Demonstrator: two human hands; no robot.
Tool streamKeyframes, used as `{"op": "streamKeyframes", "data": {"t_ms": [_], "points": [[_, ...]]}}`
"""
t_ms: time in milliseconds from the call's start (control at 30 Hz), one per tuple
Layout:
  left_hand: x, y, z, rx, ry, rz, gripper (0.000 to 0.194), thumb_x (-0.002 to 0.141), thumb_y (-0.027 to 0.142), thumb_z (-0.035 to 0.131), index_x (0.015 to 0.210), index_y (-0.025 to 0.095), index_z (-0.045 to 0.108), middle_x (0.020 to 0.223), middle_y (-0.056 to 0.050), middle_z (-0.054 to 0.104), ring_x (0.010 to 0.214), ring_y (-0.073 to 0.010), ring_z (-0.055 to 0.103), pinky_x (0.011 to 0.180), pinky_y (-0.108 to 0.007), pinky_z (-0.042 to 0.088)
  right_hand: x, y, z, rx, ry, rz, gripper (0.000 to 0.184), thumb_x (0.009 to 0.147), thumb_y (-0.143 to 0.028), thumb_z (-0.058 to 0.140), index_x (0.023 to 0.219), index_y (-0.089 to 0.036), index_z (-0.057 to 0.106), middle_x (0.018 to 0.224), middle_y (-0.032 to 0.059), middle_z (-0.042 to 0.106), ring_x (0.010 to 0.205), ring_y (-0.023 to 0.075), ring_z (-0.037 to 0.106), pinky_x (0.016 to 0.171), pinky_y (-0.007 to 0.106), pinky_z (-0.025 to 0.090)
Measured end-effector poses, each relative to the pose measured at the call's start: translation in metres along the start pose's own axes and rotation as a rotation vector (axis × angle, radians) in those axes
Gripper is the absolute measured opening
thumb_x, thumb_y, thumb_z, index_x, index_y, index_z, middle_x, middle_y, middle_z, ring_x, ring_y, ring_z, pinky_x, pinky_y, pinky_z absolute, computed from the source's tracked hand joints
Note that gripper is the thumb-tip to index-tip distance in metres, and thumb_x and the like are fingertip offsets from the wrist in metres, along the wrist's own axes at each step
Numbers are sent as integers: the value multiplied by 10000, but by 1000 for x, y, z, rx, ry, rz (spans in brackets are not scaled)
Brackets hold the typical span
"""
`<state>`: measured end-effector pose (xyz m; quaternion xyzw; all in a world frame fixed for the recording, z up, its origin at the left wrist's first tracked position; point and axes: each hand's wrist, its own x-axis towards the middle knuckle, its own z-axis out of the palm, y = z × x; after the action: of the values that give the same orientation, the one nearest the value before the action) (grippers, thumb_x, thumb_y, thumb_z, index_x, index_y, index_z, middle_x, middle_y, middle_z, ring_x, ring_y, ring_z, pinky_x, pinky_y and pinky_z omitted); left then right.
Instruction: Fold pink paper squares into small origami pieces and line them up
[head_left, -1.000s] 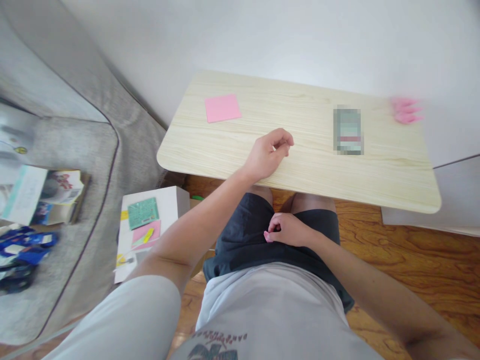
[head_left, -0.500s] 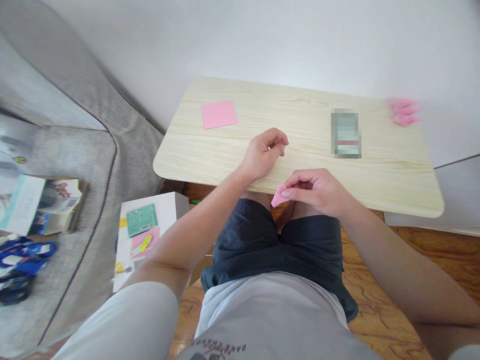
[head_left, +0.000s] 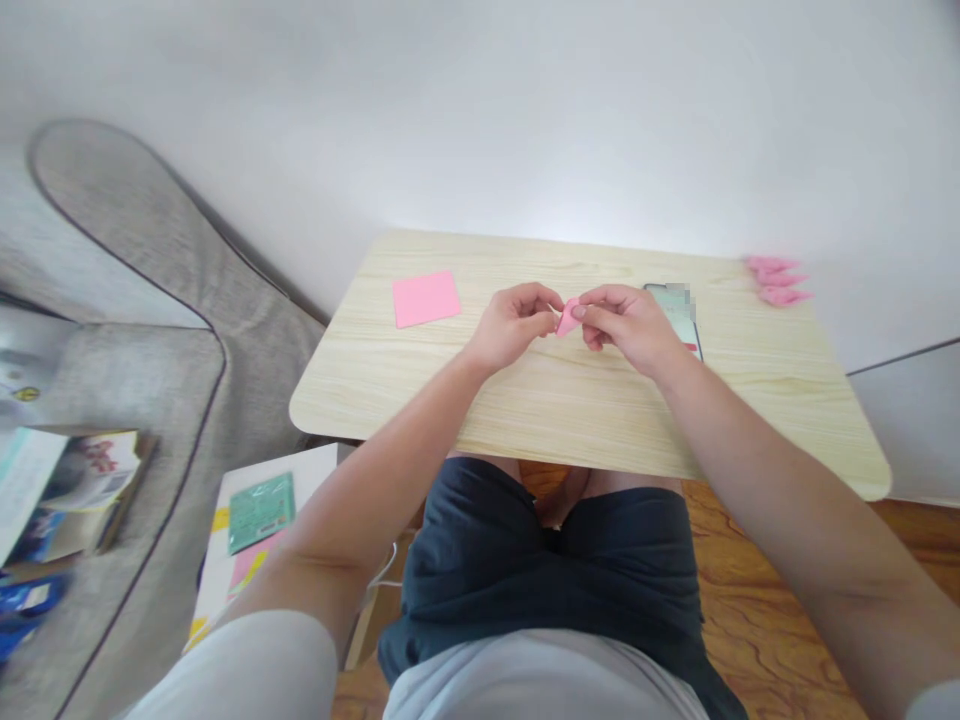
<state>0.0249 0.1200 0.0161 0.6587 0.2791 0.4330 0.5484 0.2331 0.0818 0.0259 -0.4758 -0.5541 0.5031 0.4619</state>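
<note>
Over the middle of a light wooden table (head_left: 570,420), both my hands pinch a small folded pink paper piece (head_left: 568,316). My left hand (head_left: 510,325) grips its left end with thumb and fingertips closed. My right hand (head_left: 626,320) holds its right side, fingers curled round it. A square pink paper pad (head_left: 426,298) lies flat on the table to the left of my hands. Three folded pink paper pieces (head_left: 776,280) lie at the table's far right corner.
A phone (head_left: 679,312) lies on the table just behind my right hand. A grey sofa (head_left: 112,330) with books (head_left: 67,490) stands at the left. A white box (head_left: 247,540) with a green pack sits on the wooden floor beside my left leg. A white wall stands behind the table.
My right hand rose from my lap with the pink piece and came over the table. My left hand closed on the piece as well. The view tilted upward.
</note>
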Motion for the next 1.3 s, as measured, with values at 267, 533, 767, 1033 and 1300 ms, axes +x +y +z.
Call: {"op": "streamKeyframes", "data": {"t_ms": [267,533,767,1033,1300], "points": [[29,-14,-6,163,2,-8,162,776,254,735,897,148,712,756,-15,694,694,-121,610,677,-260,470,28,3,0,132,-32,62,281,790,-448,847,896,-224,713,773,4,698,652,131,628,549,250,543],[26,-23,1,463,165,79,169,910,332,624,862,191,703,772,7,698,708,-114,610,684,-248,456,30,8,9,164,-11,80,299,812,-449,810,974,-213,721,830,11,694,711,151,639,627,301,584],[22,-26,1,537,193,-2,171,937,377,612,895,214,643,656,34,637,597,-113,565,573,-235,372,17,16,23,-387,192,-184,344,804,-363,788,1114,-247,695,933,26,735,788,177,685,743,334,569],[19,-21,1,473,163,-17,287,944,510,637,980,226,648,646,36,654,565,-106,557,553,-224,380,17,15,32,-436,268,-190,279,902,-472,702,1071,-250,691,907,36,770,800,193,720,700,326,553],[16,-20,4,450,163,7,318,945,510,654,1113,245,700,702,28,684,616,-103,594,601,-219,436,18,23,25,-318,246,-157,259,896,-449,710,1053,-253,647,943,26,766,870,195,722,744,325,538]]}}
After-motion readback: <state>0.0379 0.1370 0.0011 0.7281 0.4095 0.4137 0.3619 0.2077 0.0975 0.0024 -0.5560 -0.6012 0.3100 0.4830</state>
